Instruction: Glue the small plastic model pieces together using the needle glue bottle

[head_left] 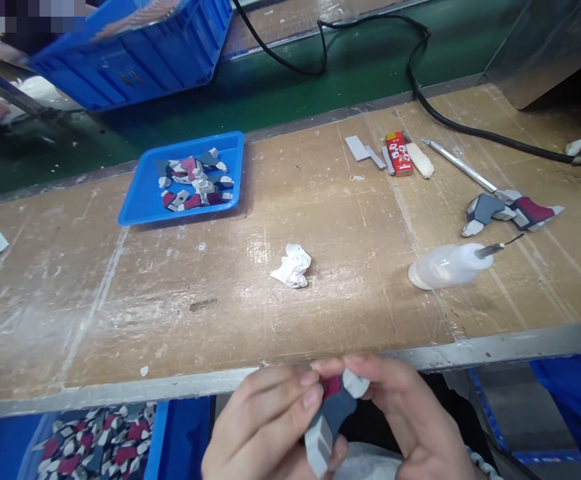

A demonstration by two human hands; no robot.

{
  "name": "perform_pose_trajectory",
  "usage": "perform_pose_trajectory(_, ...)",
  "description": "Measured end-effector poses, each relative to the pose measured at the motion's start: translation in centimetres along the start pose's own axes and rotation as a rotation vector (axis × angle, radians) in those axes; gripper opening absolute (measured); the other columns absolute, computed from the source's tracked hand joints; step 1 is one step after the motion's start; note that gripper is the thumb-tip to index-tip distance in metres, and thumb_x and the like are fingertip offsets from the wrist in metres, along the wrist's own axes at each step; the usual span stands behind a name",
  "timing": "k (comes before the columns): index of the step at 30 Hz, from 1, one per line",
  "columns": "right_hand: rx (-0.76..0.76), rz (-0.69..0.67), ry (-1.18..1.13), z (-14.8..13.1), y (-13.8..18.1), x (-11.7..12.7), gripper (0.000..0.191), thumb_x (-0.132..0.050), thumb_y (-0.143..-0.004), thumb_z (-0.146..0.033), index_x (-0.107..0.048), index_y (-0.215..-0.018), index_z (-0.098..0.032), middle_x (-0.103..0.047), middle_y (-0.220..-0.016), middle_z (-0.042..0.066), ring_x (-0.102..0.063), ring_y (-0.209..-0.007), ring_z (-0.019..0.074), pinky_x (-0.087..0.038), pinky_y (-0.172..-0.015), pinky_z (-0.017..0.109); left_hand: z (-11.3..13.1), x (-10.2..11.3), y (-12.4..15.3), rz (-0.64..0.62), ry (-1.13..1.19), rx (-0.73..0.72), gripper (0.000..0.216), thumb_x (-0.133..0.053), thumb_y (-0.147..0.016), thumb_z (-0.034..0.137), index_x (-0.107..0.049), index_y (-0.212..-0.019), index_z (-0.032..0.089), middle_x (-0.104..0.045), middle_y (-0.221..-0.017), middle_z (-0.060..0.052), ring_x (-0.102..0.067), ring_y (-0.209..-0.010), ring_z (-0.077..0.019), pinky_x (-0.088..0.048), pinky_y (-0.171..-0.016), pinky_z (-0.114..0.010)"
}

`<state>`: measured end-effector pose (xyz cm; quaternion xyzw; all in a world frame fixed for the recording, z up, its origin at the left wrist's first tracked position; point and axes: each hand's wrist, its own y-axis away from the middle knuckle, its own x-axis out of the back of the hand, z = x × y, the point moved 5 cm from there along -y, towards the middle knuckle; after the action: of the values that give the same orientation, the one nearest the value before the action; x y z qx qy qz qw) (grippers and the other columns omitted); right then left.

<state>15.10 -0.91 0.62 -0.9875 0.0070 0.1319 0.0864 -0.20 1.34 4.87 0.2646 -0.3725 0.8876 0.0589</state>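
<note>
Just below the table's front edge, my left hand (pixel 265 427) and my right hand (pixel 410 413) both grip a small moulded piece (pixel 339 407) in dark blue-grey, light grey and dark red. The left fingers press on its left side, while the right thumb and fingers pinch its light upper end. Fingers cover part of it. A crumpled white tissue (pixel 294 267) lies on the table beyond my hands. To the right stands a translucent squeeze bottle (pixel 447 267) with a thin metal nozzle. Two similar pieces, one blue-grey (pixel 484 212) and one dark red (pixel 535 211), lie behind it.
A blue tray (pixel 143 217) holds several similar pieces; a blue bin (pixel 157 433) below the table holds many more. Near the back are a metal pen-like tool (pixel 463 165), a red packet (pixel 399 155) and grey strips (pixel 357 148). A black cable (pixel 470 130) crosses behind. A large blue crate (pixel 135 67) stands beyond.
</note>
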Motion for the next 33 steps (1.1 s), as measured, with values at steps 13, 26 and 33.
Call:
perform_pose_trajectory(13,-0.149,0.264,0.066,-0.4,-0.1,0.0,0.034,-0.071,-0.074,-0.001,-0.074,-0.096,-0.026,-0.075,-0.097,0.003,-0.073,-0.091,0.0166,-0.061,-0.076,0.02,-0.8,-1.9,0.4,-0.087,0.19,0.163,0.033,-0.066,-0.094,0.021,-0.068,-0.127,0.015,-0.064,-0.102,-0.006,-0.065,-0.094,-0.016,-0.057,-0.078,-0.024)
perform_pose_trajectory(26,-0.363,0.256,-0.235,0.7,-0.3,-0.8,0.01,-0.074,-0.078,-0.018,-0.068,-0.085,-0.023,-0.07,-0.092,0.004,-0.072,-0.083,0.0168,-0.062,-0.059,0.02,-0.9,-1.6,0.8,-0.095,0.109,0.038,0.036,-0.064,-0.094,0.012,-0.067,-0.129,0.017,-0.065,-0.103,-0.008,-0.068,-0.094,-0.0201,-0.059,-0.071,-0.027)
perform_pose_trajectory(33,-0.38,0.241,-0.361,1.4,-0.3,-0.9,0.014,-0.073,-0.074,-0.014,-0.07,-0.084,-0.023,-0.07,-0.092,0.003,-0.071,-0.078,0.0141,-0.06,-0.058,0.018,-1.3,-1.0,1.2,-0.151,0.028,-0.047,0.052,-0.066,-0.084,-0.001,-0.064,-0.133,0.016,-0.065,-0.109,-0.009,-0.068,-0.097,-0.0216,-0.061,-0.073,-0.028)
